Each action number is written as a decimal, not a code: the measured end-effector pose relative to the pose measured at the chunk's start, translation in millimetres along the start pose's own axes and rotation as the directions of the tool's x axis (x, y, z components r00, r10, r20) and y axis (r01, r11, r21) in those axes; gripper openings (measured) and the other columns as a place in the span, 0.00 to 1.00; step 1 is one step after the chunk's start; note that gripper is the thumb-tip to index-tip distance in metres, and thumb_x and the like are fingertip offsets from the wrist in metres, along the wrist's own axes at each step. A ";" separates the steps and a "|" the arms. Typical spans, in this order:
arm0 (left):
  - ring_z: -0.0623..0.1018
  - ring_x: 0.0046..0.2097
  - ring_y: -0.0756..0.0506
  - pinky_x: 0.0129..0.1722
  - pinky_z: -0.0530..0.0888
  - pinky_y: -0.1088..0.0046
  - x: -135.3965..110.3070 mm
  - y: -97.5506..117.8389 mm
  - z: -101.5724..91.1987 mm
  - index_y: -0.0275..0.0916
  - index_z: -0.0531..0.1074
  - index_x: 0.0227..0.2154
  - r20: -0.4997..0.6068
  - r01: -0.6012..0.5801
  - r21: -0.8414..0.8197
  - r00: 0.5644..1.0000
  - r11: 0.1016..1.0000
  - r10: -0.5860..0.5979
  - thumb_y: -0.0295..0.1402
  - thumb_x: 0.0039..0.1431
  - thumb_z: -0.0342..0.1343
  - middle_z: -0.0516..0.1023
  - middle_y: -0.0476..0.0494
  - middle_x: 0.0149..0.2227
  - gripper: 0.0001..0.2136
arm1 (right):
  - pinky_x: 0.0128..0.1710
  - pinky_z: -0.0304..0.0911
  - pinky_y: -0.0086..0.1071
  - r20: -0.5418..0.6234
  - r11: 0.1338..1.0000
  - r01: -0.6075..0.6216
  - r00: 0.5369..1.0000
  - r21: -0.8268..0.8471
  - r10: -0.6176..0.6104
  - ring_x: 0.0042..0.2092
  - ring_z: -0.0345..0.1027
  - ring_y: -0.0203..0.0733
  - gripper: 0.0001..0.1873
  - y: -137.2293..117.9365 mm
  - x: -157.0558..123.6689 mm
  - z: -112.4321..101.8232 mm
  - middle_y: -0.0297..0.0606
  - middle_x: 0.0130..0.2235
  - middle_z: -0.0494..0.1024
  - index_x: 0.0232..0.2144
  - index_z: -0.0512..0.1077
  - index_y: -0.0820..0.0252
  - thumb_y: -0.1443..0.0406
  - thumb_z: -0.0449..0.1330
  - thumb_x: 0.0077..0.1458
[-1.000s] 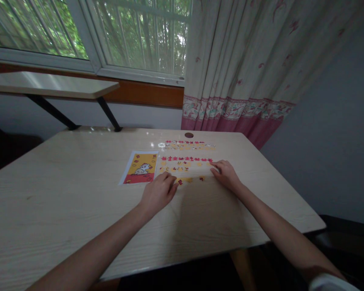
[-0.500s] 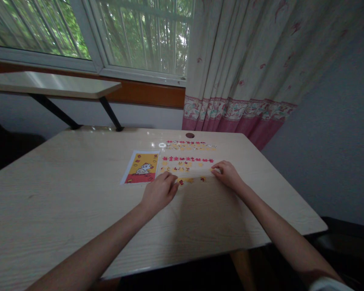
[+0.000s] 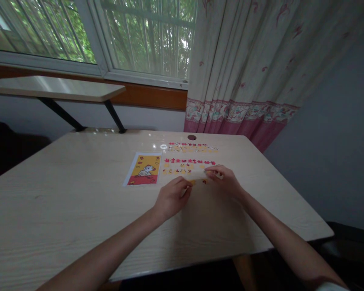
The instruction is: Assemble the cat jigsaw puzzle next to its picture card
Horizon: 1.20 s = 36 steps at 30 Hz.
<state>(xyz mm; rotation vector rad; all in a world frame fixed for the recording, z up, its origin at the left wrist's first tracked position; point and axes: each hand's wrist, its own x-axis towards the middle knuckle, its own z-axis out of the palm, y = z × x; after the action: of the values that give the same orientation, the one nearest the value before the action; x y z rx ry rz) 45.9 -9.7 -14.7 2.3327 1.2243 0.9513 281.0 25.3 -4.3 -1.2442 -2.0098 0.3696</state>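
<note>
Small jigsaw puzzle pieces lie in rows on the table, among them a red row and a row of yellow pieces with dark marks. My left hand is at the near row, thumb and forefinger pinched at a yellow puzzle piece. To its right, my right hand is closed in a pinch at the right end of the rows; the small piece at its fingertips is mostly hidden. Between the hands lies a dark red and yellow piece. Left of the rows is a picture sheet showing a white cartoon animal on yellow and red.
The wooden table has a round cable hole at the back. Farther rows of pieces lie near it. A raised shelf stands back left, before the window. A curtain hangs behind the table.
My left hand has moved right along the near row, covering a red piece there. My right hand has shifted left, so the hands are closer together. The view has tilted slightly.
</note>
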 end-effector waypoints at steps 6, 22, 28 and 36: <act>0.74 0.34 0.49 0.35 0.71 0.72 1.7 2.3 10.2 0.40 0.73 0.35 -0.021 0.006 -0.138 1.000 0.990 -0.009 0.31 0.58 0.52 0.74 0.46 0.32 0.06 | 0.35 0.68 0.32 0.005 0.936 -0.104 0.994 0.337 0.108 0.33 0.72 0.37 0.10 -28.5 -12.6 19.5 0.35 0.31 0.77 0.30 0.70 0.57 0.57 0.60 0.52; 0.66 0.24 0.52 0.23 0.63 0.77 12.0 -5.5 8.1 0.37 0.73 0.26 -0.051 0.227 -0.443 0.959 0.867 -0.277 0.37 0.53 0.54 0.70 0.49 0.23 0.09 | 0.37 0.69 0.34 -0.048 0.942 -0.082 0.993 0.327 0.104 0.36 0.73 0.38 0.10 -30.2 -18.2 26.6 0.38 0.35 0.79 0.36 0.73 0.56 0.57 0.59 0.54; 0.68 0.25 0.51 0.25 0.65 0.76 15.2 -8.0 5.9 0.36 0.73 0.25 0.009 0.284 -0.562 0.942 0.777 -0.337 0.36 0.49 0.55 0.72 0.49 0.23 0.08 | 0.37 0.66 0.34 -0.161 0.988 0.089 0.985 0.125 -0.069 0.34 0.70 0.39 0.07 -29.2 -16.0 24.2 0.37 0.32 0.78 0.34 0.75 0.54 0.61 0.58 0.55; 0.65 0.23 0.52 0.23 0.61 0.77 14.7 -5.6 5.1 0.36 0.72 0.24 0.040 0.299 -0.569 0.941 0.766 -0.337 0.37 0.49 0.55 0.67 0.51 0.20 0.09 | 0.39 0.64 0.36 -0.144 0.986 0.163 0.977 0.036 -0.156 0.34 0.70 0.40 0.05 -31.8 -16.1 22.8 0.36 0.30 0.78 0.30 0.75 0.54 0.61 0.59 0.55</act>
<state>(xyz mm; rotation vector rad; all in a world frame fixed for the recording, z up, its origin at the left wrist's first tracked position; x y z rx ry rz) 52.0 5.6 -15.6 1.5773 1.1136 1.0898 248.3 -1.2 -8.6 -1.0420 -1.9524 0.2433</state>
